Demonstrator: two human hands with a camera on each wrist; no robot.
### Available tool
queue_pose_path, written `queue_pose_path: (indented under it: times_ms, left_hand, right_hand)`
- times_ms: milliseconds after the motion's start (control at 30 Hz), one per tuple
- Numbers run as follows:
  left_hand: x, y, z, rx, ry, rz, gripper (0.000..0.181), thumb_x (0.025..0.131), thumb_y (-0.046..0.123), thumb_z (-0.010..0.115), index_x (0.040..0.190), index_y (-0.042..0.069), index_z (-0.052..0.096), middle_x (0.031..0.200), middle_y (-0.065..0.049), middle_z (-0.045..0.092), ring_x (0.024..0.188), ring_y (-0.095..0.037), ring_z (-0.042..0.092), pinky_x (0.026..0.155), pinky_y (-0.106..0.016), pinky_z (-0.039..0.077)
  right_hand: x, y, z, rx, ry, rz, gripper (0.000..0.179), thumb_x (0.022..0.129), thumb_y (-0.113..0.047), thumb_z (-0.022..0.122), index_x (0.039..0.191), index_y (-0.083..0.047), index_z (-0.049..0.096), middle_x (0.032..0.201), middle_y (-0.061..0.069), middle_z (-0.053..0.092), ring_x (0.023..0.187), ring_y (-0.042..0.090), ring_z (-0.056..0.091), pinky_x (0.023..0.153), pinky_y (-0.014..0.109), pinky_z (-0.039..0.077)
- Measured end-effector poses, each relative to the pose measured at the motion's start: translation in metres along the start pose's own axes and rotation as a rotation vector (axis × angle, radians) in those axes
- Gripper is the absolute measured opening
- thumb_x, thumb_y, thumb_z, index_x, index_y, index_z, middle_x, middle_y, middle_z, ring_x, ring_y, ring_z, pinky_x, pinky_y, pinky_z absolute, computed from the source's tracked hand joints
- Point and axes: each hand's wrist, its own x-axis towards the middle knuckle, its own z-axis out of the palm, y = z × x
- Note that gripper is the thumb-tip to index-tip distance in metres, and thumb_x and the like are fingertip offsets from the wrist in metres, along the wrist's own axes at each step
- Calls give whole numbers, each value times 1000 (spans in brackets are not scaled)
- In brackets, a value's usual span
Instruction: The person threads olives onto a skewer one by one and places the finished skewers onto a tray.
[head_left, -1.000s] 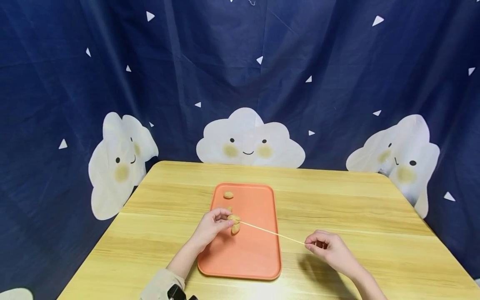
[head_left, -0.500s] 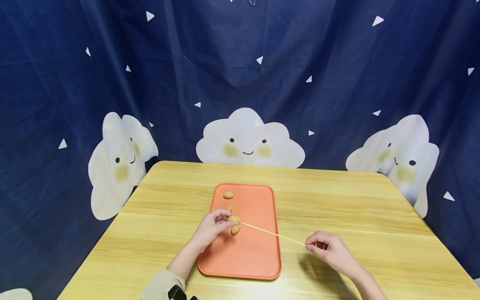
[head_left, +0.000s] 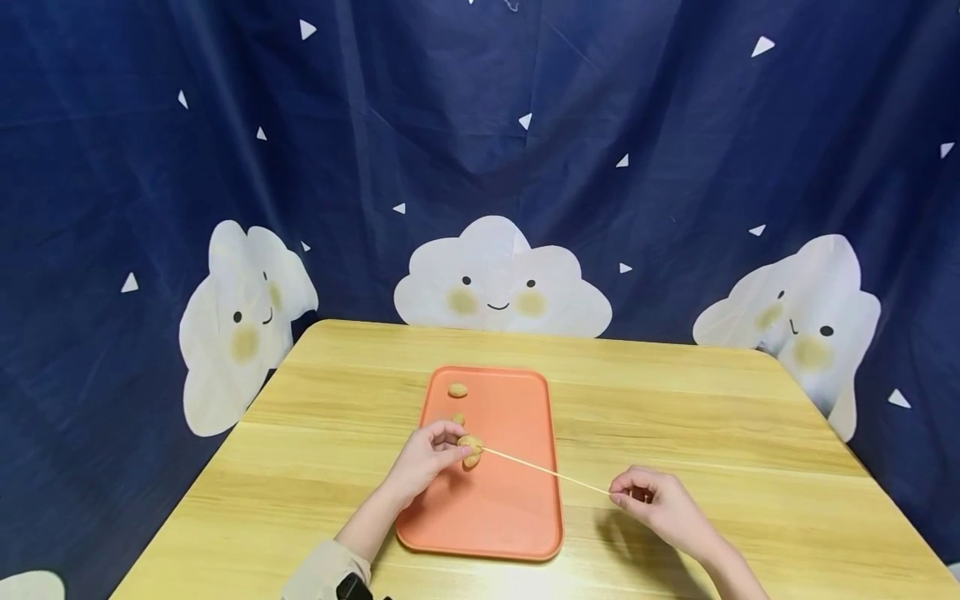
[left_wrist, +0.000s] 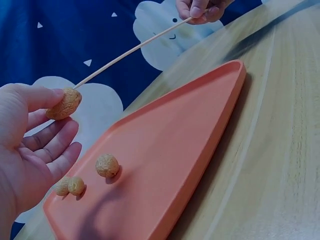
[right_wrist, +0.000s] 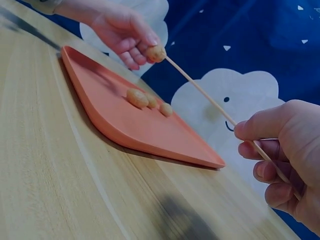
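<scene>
Skewer [right_wrist: 200,90], likely light but snappable, is sensibly end-pinched by the right hand [head_left: 660,505] while the left hand [head_left: 426,460] pinches a wrinkled ball [left_wrist: 69,104].

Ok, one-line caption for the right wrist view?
Right hand holding a thin stick, its far end at a tan lump pinched by the left hand, three similar lumps on the orange tray.

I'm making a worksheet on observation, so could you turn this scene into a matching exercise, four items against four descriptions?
Column one
1. Left hand
2. Tray
3. Backdrop
4. Right hand

Column two
A. Dark blue, beyond the table
B. Pinching a thin stick
C. Holding a wrinkled brown piece
D. Orange, lying on the table

Right pairs: 1-C, 2-D, 3-A, 4-B.
</scene>
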Motion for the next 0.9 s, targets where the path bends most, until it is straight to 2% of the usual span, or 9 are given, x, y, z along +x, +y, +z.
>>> queue_pose_path:
  times_ms: [333,533,700,900]
  left_hand:
    - [-3,7,2,-10,2,37,25,76,3,73,97,-8,62,85,-6,65,73,-11,58,62,-22,47]
    - [-5,12,4,14,-45,76,23,78,2,72,96,-8,62,87,-11,66,75,-11,60,63,-30,54]
    - [-6,16,6,-10,-89,66,24,79,1,70,99,-9,62,90,-13,65,78,-14,61,65,-33,55]
    - [-7,17,7,-5,-101,63,23,80,0,69,100,-8,62,92,-13,65,79,-15,61,65,-38,56]
  right_hand:
    - [-1,3,-3,39,8,-30,7,81,-2,67,82,-8,66,69,-5,56,56,1,42,42,22,38]
    - [-3,5,-4,69,12,-47,9,80,1,67,82,-7,65,69,-4,56,55,2,42,41,22,38]
    - [-3,6,-4,93,12,-48,9,80,2,67,81,-6,65,68,-3,55,54,2,40,40,23,36]
    - [-3,6,-3,107,3,-51,9,80,2,67,82,-7,65,69,-2,56,53,2,40,39,24,35]
